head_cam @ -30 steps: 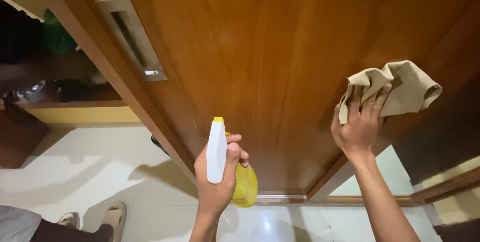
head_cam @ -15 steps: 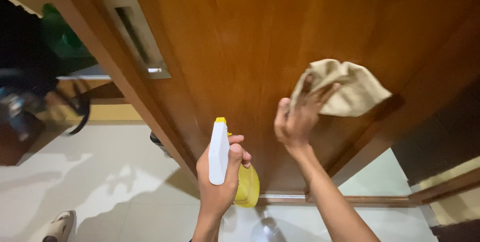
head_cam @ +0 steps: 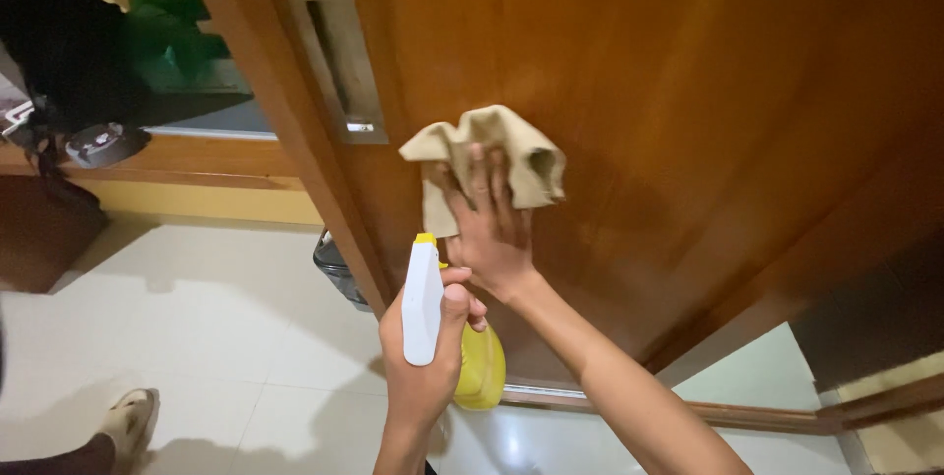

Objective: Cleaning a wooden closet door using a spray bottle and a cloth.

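Head view: door wiping, partway.
Right hand (head_cam: 492,239) presses cloth (head_cam: 487,155) flat on door (head_cam: 688,121) beside metal handle (head_cam: 334,52); left hand (head_cam: 423,357) clamped on spray bottle (head_cam: 477,362). Lower panel seemingly unwiped.

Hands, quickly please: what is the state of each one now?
Left hand: closed around a yellow spray bottle.
Right hand: open, fingers spread, pressing a beige cloth against the wooden door.
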